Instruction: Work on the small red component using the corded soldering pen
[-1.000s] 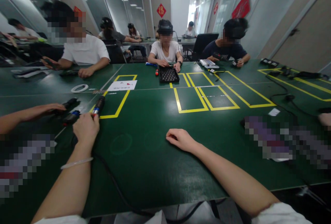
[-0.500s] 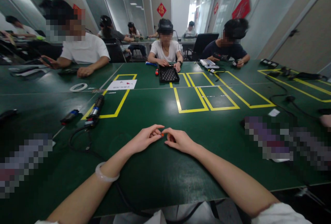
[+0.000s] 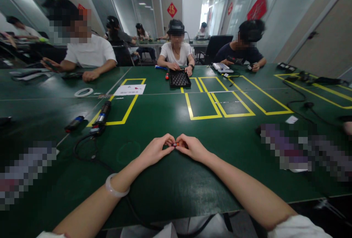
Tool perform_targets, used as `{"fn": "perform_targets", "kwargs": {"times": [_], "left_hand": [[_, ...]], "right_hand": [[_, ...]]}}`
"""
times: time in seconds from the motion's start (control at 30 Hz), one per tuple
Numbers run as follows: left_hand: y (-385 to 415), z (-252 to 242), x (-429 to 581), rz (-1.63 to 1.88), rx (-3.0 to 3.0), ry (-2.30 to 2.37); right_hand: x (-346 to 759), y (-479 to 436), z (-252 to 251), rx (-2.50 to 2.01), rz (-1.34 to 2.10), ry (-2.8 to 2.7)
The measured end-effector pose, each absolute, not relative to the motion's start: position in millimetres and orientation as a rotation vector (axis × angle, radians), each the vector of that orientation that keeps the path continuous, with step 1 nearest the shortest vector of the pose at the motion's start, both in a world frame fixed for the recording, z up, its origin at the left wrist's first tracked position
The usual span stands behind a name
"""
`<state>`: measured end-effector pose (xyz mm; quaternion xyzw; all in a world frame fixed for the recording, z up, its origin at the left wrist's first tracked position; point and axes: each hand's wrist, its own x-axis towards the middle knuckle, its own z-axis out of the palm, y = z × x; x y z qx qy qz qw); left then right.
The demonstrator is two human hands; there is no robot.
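A small orange and dark object [image 3: 176, 144] sits between the fingertips of both my hands, low over the green table [image 3: 176, 186]. My left hand [image 3: 159, 148] pinches its left end with thumb and fingers, and a pale bracelet [image 3: 117, 191] circles that wrist. On the other side my right hand [image 3: 191, 148] has its fingers curled round the right end. The two hands nearly touch at the tips. Exactly what the small object is cannot be made out, as fingers cover much of it.
Two dark cylindrical tools [image 3: 102, 114] [image 3: 74, 124] and a black cable [image 3: 75, 150] lie at left. Yellow tape outlines [image 3: 206, 117] mark the table. Across it, a person works at a black tray [image 3: 179, 78]. A paper sheet [image 3: 130, 90] lies left of centre.
My left fingers have closed in from a looser, more stretched pose. More of the small object now shows between the hands.
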<state>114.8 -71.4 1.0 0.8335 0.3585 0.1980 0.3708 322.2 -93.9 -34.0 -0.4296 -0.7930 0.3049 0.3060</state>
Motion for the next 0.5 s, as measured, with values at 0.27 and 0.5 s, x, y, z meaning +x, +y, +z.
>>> {"fn": "perform_targets", "kwargs": {"times": [0.27,0.5], "left_hand": [[-74.9,4.8,114.8,0.468,2.154,0.907],[-74.3,-0.5,113.0,0.413,2.413,0.987]], "right_hand": [[322.3,-93.4,-33.6,-1.087,0.886,-2.01],[322.2,-92.1,-33.1,-1.069,1.106,-1.866]]}}
